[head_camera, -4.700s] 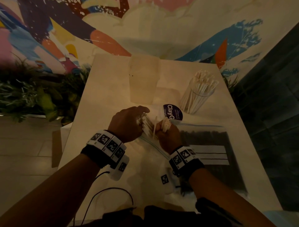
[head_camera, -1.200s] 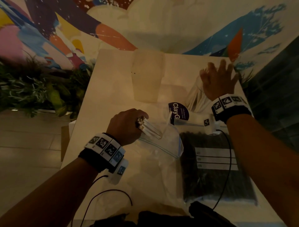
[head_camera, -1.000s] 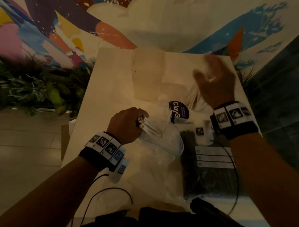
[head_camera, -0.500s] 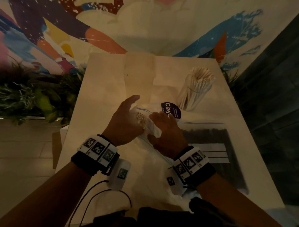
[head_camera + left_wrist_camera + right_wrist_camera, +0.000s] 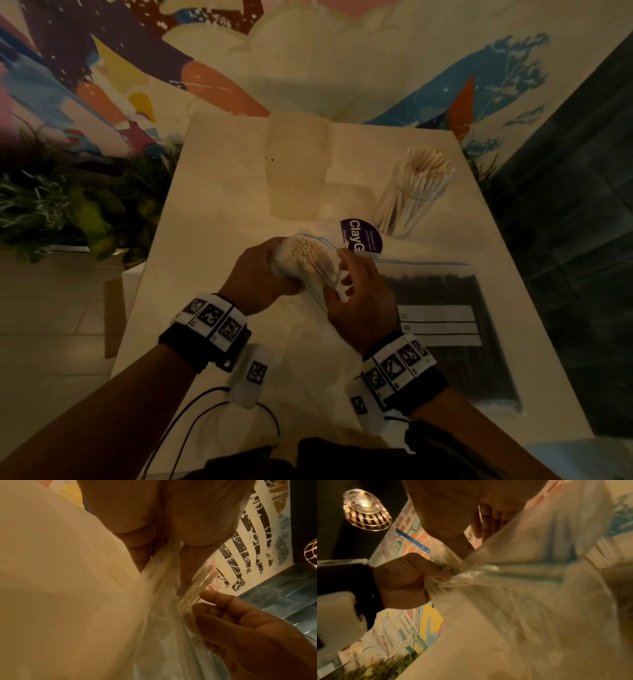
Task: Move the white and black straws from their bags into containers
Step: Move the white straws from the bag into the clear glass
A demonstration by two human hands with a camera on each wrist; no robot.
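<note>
The bundle of white straws (image 5: 310,256) sits inside the clear bag (image 5: 320,274), held above the middle of the table (image 5: 212,205). Their long axis slants from the open ends, which point up and away toward the wall, down toward the person. The left hand (image 5: 260,274) grips the bag and bundle from the left side, fingers curled round them. The right hand (image 5: 359,298) holds the bag's near-right side, fingers curled on the plastic beside the blue zip line.

Beyond the hands lies a round dark sticker (image 5: 364,236), and further right a clear cup (image 5: 411,202) stands upright, packed with white straws. A tall frosted container (image 5: 296,168) stands at the far middle of the table. To the right, the bag of black straws (image 5: 452,335) lies flat.

Both wrist views are blurred; there the straws show only as faint streaks through the plastic, and the bag's lower part is hidden by the hands.
</note>
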